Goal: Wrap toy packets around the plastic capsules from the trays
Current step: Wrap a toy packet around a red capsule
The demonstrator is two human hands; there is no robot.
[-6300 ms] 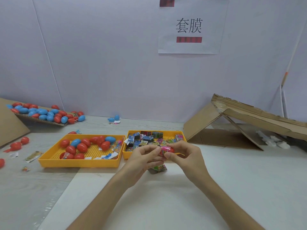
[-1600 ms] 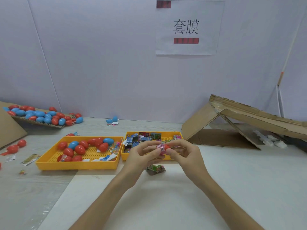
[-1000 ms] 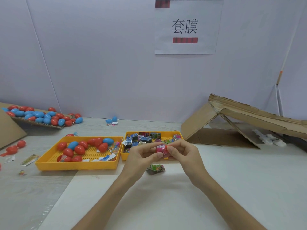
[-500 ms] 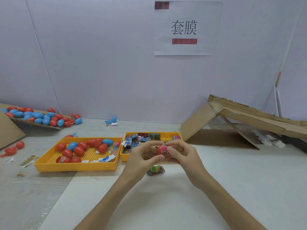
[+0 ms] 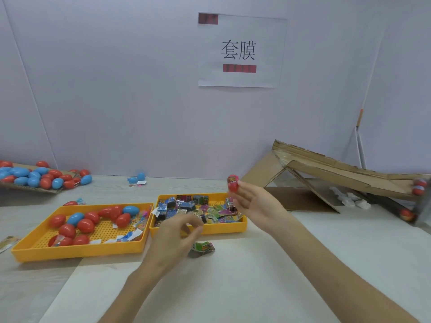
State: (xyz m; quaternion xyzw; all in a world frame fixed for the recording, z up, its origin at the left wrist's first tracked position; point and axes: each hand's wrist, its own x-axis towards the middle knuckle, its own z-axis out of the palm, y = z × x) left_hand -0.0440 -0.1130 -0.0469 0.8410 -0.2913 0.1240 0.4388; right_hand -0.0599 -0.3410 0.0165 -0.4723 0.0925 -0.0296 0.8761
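grip, right: right hand (image 5: 254,202) is raised, palm turned up and fingers mostly straight, with the wrapped capsule (image 5: 233,184) at its fingertips. cannot tell whether it is pinched there or only touching them.
grip, left: left hand (image 5: 175,234) is low over the table (image 5: 279,264), fingers loosely curled, nothing in it.
location of piece: capsule is in the air above the back right corner of the packet tray (image 5: 224,228), between that tray and the cardboard ramp (image 5: 338,173).
look of piece: red, egg-shaped, upright. a printed band with red and yellow marks covers its upper part and bare red plastic shows below. print is too small to read.
progress, done: this capsule looks finished. judged complete because the band sits snug around it. a few wrapped ones (image 5: 419,187) lie at the ramp's far right end.
progress, left: a lot. capsule tray (image 5: 77,251) holds a batch of bare red and blue capsules (image 5: 86,224), and a bigger heap (image 5: 35,177) sits on cardboard at far left.
supply: packets (image 5: 198,209) are piled in the right tray, mixed colours. one loose packet (image 5: 202,248) lies on the table just in front of that tray, near the left hand.
step in hand (judgement): sending the finished piece off toward the ramp side. the free left hand is well placed for the loose packet.
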